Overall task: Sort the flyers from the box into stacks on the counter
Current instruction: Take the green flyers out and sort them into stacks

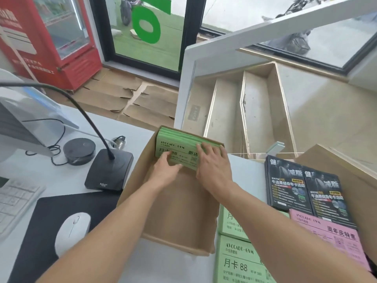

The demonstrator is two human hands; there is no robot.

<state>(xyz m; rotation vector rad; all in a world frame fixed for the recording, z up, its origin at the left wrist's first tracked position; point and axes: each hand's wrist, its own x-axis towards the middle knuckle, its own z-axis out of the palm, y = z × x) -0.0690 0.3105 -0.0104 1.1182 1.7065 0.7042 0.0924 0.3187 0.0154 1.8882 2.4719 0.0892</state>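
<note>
An open brown cardboard box (179, 211) lies on the white counter (61, 168). At its far end leans a stack of green flyers (175, 144). My left hand (166, 170) holds the stack's lower left edge, thumb on the front flyer. My right hand (212, 162) grips the stack's right side, fingers curled over its top. To the right of the box lie sorted stacks: green flyers (238, 260), dark flyers (306, 190) and pink flyers (330, 240).
A black gooseneck microphone base (109, 170), a round black puck (79, 150), a white mouse (72, 231) on a black mat and a keyboard (14, 199) sit left of the box. A second cardboard box (346, 170) stands at far right.
</note>
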